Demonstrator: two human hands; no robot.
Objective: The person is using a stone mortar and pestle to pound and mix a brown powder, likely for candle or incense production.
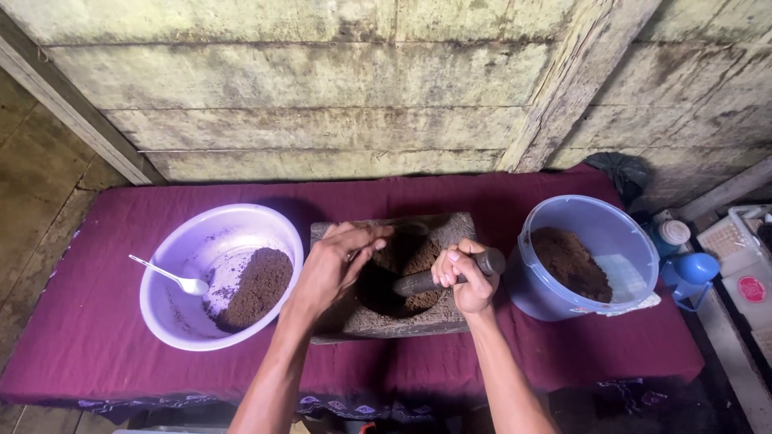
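My right hand [470, 281] is clamped on the pestle [446, 275], tip down in the mortar [394, 273] at frame centre. Left hand [338, 261] curls loosely over the rim, steadying. I keep strokes short so the powder [418, 261] stays in.

At the far right edge we see a round red label [752, 288] on a pale plastic container [748, 301], beside a white ribbed plastic crate [728, 237].
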